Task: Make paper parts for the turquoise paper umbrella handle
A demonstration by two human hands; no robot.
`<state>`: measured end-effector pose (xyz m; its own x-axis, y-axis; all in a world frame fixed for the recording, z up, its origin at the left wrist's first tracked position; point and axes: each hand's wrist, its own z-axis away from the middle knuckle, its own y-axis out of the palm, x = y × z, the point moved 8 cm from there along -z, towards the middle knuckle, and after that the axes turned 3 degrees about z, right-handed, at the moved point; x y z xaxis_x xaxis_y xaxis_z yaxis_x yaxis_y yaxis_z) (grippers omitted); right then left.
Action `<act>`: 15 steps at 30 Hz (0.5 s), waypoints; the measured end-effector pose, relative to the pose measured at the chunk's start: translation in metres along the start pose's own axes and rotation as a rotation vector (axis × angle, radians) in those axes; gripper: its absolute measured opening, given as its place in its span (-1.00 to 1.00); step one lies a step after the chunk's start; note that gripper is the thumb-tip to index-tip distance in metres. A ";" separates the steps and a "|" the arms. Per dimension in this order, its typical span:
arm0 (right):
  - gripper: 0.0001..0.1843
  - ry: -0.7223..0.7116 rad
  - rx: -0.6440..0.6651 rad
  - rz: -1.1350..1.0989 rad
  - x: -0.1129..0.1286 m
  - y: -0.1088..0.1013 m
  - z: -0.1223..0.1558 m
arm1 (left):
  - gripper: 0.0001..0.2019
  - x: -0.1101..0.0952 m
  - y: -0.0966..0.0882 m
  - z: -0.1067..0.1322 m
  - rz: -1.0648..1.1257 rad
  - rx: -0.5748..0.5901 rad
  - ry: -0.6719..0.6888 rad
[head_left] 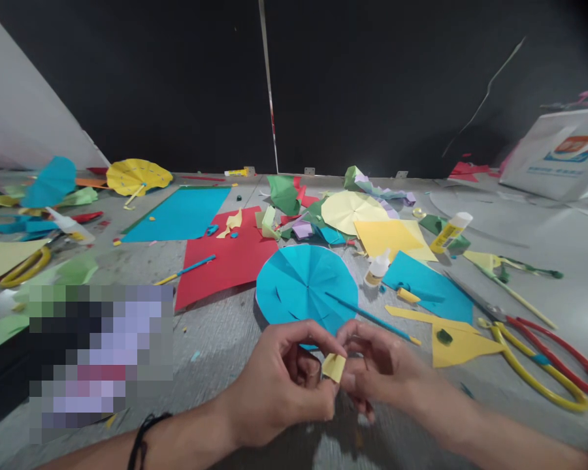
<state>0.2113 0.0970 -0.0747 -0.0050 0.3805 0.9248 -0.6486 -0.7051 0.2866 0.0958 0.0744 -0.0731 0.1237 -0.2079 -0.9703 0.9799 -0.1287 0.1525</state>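
Observation:
Between the fingertips of both hands is a small piece of yellow paper [334, 367]. My left hand [287, 372] pinches it between thumb and forefinger. My right hand [379, 365] has its fingers closed against the paper's right edge. Just beyond the hands lies a blue pleated paper disc [294, 281]; its near edge is partly hidden by my fingers. A thin blue paper stick [372, 316] with a yellow tip rests across the disc's right side. A small glue bottle [376, 269] stands to the right of the disc.
Red-and-yellow-handled scissors [543, 359] lie at the right. A glue stick [451, 232] stands behind them, near a white bag [558, 153]. Red paper [215, 274], blue paper [181, 212] and a yellow paper umbrella [138, 176] spread leftward. A dark panel [176, 78] closes off the back.

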 end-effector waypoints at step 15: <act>-0.61 -0.144 -0.093 0.077 0.009 -0.013 0.000 | -0.72 0.001 0.000 -0.003 0.100 0.046 0.004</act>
<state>0.2195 0.1101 -0.0703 0.0476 0.2329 0.9713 -0.7184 -0.6676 0.1953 0.0959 0.0766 -0.0746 0.2214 -0.2181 -0.9505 0.9545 -0.1514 0.2571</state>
